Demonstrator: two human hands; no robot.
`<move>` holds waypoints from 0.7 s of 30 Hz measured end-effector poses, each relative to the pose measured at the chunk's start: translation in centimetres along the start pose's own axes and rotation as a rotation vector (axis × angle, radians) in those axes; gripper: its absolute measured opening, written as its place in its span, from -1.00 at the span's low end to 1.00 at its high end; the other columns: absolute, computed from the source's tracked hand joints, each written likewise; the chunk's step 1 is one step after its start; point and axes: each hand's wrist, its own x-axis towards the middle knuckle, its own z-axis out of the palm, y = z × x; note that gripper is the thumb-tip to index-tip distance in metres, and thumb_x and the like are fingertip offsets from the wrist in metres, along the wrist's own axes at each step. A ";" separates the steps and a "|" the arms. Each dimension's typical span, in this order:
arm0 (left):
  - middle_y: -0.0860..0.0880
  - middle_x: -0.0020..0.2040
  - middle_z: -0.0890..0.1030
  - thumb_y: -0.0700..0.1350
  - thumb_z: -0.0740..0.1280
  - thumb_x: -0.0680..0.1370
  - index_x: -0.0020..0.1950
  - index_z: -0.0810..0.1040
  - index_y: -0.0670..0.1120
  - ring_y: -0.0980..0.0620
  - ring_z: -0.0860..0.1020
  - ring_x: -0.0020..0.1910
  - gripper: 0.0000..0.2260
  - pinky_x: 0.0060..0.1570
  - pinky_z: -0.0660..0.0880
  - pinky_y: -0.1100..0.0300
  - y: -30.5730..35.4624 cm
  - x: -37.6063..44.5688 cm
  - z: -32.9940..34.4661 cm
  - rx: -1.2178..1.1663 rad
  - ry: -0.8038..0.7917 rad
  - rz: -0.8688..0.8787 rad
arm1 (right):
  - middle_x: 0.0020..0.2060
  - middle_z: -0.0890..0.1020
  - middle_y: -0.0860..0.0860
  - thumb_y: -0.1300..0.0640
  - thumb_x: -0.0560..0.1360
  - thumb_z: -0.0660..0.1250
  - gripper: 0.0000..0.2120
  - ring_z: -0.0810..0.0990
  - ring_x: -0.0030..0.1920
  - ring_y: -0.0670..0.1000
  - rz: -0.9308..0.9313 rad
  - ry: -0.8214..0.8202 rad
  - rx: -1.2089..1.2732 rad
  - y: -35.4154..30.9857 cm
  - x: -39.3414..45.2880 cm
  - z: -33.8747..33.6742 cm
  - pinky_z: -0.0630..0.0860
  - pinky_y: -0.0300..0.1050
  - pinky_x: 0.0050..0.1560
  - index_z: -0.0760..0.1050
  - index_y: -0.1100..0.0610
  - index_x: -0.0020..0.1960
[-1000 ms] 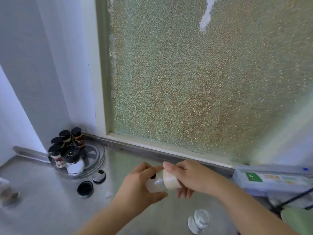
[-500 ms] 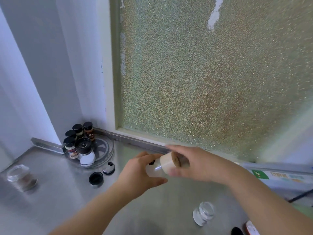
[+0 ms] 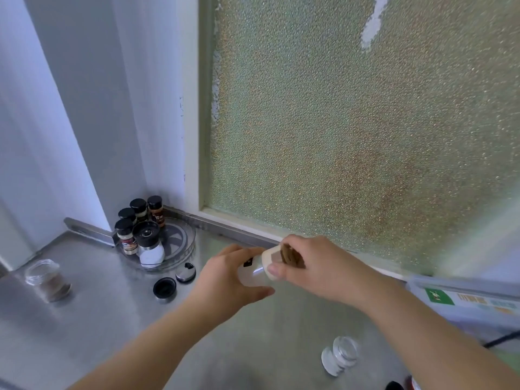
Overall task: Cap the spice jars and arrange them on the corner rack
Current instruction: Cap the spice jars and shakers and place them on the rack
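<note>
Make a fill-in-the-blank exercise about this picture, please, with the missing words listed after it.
1. The left hand holds the frosted white jar while the right hand grips its ____ lid.
2. The round clear rack in the corner carries ____ jars in all.
3. The biggest jar on the rack, the black-topped grinder, holds something ____ in colour.
4. The loose black cap lies on the steel counter, ____ the rack.

Missing words: cork; five; white; outside

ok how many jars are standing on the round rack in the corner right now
5: four black-capped spice jars along the corner rack's back and left, plus a grinder in front. More may be hidden behind.
</note>
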 end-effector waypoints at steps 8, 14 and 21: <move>0.04 -0.07 0.58 0.00 0.57 0.22 0.05 0.52 0.26 0.11 0.53 -0.10 -0.53 -0.07 0.52 0.15 -2.2 -1.3 -1.2 -0.172 -0.011 -0.123 | 0.18 0.47 -0.21 -0.12 0.36 0.43 -0.38 0.47 0.14 -0.15 -0.110 -0.163 0.073 -1.2 2.2 0.8 0.41 -0.18 0.21 0.27 -0.20 0.35; 0.13 -0.09 0.59 0.00 0.56 0.22 0.05 0.52 0.24 0.23 0.50 -0.11 -0.54 -0.20 0.40 0.41 -4.4 -2.3 -2.2 -0.139 0.093 -0.161 | -0.14 0.51 -0.14 -0.22 0.35 0.39 -0.53 0.48 -0.16 -0.09 -0.147 -0.114 -0.013 -3.6 4.6 2.8 0.42 -0.18 -0.15 0.40 -0.07 0.17; 0.18 -0.03 0.59 0.03 0.55 0.23 0.09 0.50 0.23 0.21 0.50 -0.02 -0.53 -0.03 0.46 0.26 -7.6 -1.7 -4.6 -0.113 0.140 -0.189 | -0.22 0.50 -0.25 -0.14 0.36 0.42 -0.63 0.46 -0.27 -0.32 -0.197 -0.092 0.131 -5.3 8.1 5.3 0.39 -0.37 -0.18 0.40 -0.13 0.10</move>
